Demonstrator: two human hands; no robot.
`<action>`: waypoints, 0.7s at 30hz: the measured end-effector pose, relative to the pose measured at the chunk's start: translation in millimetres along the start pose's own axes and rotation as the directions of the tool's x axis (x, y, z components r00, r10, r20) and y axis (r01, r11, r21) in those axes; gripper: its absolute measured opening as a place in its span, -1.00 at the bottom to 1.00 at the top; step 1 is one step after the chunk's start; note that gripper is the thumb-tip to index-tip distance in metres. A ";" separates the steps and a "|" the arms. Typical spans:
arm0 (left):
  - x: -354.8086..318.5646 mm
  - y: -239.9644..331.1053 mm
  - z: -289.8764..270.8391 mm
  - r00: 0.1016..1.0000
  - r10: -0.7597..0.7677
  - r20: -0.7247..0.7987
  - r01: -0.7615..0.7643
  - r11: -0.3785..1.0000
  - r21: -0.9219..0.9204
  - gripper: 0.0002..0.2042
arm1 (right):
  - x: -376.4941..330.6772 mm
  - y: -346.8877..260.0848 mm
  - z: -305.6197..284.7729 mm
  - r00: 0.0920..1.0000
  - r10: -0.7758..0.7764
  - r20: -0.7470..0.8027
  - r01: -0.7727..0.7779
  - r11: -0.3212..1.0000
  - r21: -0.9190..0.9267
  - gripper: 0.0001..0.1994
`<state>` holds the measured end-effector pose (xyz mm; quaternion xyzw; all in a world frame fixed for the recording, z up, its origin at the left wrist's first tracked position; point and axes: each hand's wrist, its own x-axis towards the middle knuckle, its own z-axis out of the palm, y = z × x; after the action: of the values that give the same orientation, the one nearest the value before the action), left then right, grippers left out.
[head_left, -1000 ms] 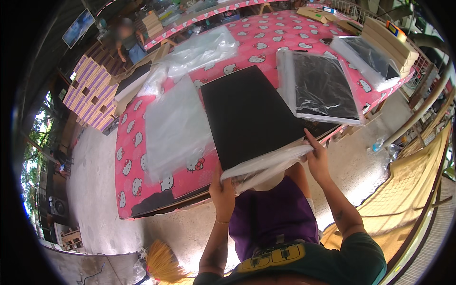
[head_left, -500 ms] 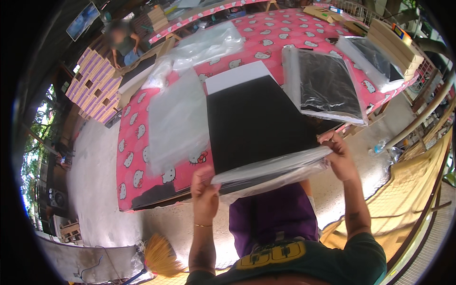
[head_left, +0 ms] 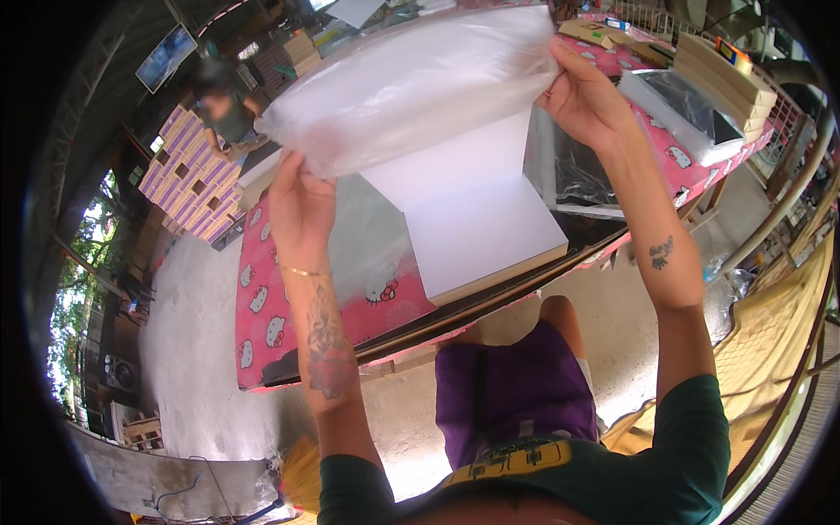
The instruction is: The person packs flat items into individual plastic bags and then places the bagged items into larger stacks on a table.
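Observation:
Out over the table I hold up a clear plastic sleeve, stretched between both hands. My left hand is closed on its left near corner. My right hand grips the right edge, thumb on top and fingers below. A white sheet slopes up beneath the plastic; its upper end is hidden, so I cannot tell whether it sits inside the sleeve. Below it lies a stack of white-topped boards near the table's front edge. Left of the stack, another clear plastic sheet lies flat.
A pink patterned cloth covers the table. Black panels in plastic lie right of the stack, with cardboard pieces farther back. At the far left, a person stands near stacked boxes. A straw broom is on the floor.
Both hands have risen and moved away from me, carrying the plastic up from the front edge. The black surface on the stack no longer shows; white faces show there instead.

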<state>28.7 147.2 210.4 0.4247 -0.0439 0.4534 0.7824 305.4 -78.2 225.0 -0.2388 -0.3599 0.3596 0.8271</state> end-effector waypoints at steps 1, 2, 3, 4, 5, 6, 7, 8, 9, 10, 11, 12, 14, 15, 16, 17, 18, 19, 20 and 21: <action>8.1 -5.2 -1.7 1.000 -0.007 0.008 0.007 1.000 0.020 -0.64 | 4.9 2.7 -2.3 0.999 0.001 -0.034 -0.002 1.000 -0.007 -0.73; 15.2 -10.3 -3.4 1.000 -0.028 0.012 0.028 0.999 0.018 -0.67 | 7.8 4.8 -5.0 0.997 0.025 -0.069 -0.025 1.000 0.008 -0.75; 19.5 -17.0 -6.7 0.998 -0.050 -0.037 0.051 0.998 0.036 -0.69 | 11.7 10.4 -10.3 0.993 0.055 -0.105 -0.053 0.998 0.027 -0.77; 22.7 -25.6 -7.4 0.994 -0.072 -0.081 0.077 0.996 0.050 -0.71 | 13.5 14.5 -17.9 0.986 0.080 -0.143 -0.075 0.996 0.043 -0.79; 24.3 -32.6 -8.9 0.988 -0.095 -0.124 0.103 0.993 0.062 -0.73 | 13.3 21.3 -36.1 0.989 0.121 -0.084 -0.117 0.992 0.051 -0.81; 23.6 -42.2 -16.2 0.974 -0.156 -0.165 0.176 0.978 0.112 -0.79 | 10.6 25.5 -66.3 0.987 0.157 -0.030 -0.155 0.987 0.051 -0.83; 21.3 -54.0 -28.9 0.961 -0.211 -0.179 0.228 0.970 0.080 -0.80 | 10.3 28.3 -83.8 0.980 0.195 0.029 -0.196 0.979 0.052 -0.84; 11.8 -53.3 -52.1 0.946 -0.244 -0.216 0.263 0.963 0.065 -0.81 | 4.6 45.7 -76.0 0.964 0.237 -0.122 -0.225 0.969 0.105 -0.85; 3.9 -58.8 -74.9 0.928 -0.284 -0.242 0.302 0.952 0.040 -0.82 | -8.7 61.3 -70.3 0.920 0.274 -0.279 -0.240 0.959 0.150 -0.86; -5.0 -67.4 -96.7 0.913 -0.319 -0.255 0.336 0.942 0.023 -0.82 | -18.3 70.7 -82.0 0.926 0.302 -0.225 -0.269 0.949 0.164 -0.87; -11.0 -78.0 -109.9 0.895 -0.362 -0.259 0.375 0.927 -0.001 -0.83 | -27.8 78.0 -105.0 0.929 0.323 -0.180 -0.294 0.940 0.172 -0.89; -16.4 -89.4 -110.5 0.879 -0.397 -0.264 0.412 0.911 -0.001 -0.81 | -36.7 85.9 -122.9 0.904 0.369 -0.215 -0.337 0.926 0.170 -0.90; -25.7 -109.0 -106.5 0.845 -0.459 -0.276 0.477 0.879 -0.002 -0.79 | -50.4 96.3 -142.9 0.845 0.457 -0.277 -0.425 0.889 0.170 -0.90; -28.7 -105.4 -118.1 0.906 -0.339 -0.254 0.404 0.871 0.280 -0.80 | -52.0 102.8 -137.5 0.851 0.465 -0.244 -0.437 0.884 0.162 -0.90; -29.9 -102.9 -128.9 0.953 -0.231 -0.195 0.301 0.788 0.537 -0.80 | -54.1 105.4 -131.6 0.856 0.470 -0.215 -0.446 0.882 0.154 -0.89; -31.0 -99.5 -139.5 0.984 -0.140 -0.110 0.174 0.638 0.750 -0.80 | -52.9 106.4 -125.6 0.860 0.476 -0.184 -0.455 0.879 0.145 -0.88; -24.4 -101.9 -84.3 0.887 -0.362 -0.285 0.425 0.881 0.205 -0.75 | -58.0 86.4 -137.8 0.850 0.450 -0.273 -0.451 0.890 0.064 -0.85; -24.9 -92.6 -81.8 0.932 -0.309 -0.188 0.351 0.900 0.258 -0.74 | -55.5 82.2 -133.6 0.900 0.378 -0.219 -0.402 0.913 -0.073 -0.83; -23.6 -81.8 -82.4 0.963 -0.257 -0.084 0.270 0.914 0.303 -0.72 | -51.6 76.9 -129.7 0.940 0.306 -0.152 -0.333 0.920 -0.205 -0.82; -22.8 -70.7 -83.4 0.978 -0.206 0.023 0.187 0.921 0.341 -0.71 | -48.5 72.4 -124.7 0.968 0.239 -0.076 -0.251 0.911 -0.327 -0.80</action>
<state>41.7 174.5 102.9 0.5673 0.0543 0.3609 0.7382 347.0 -87.0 79.0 -0.4248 -0.3685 0.3901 0.7291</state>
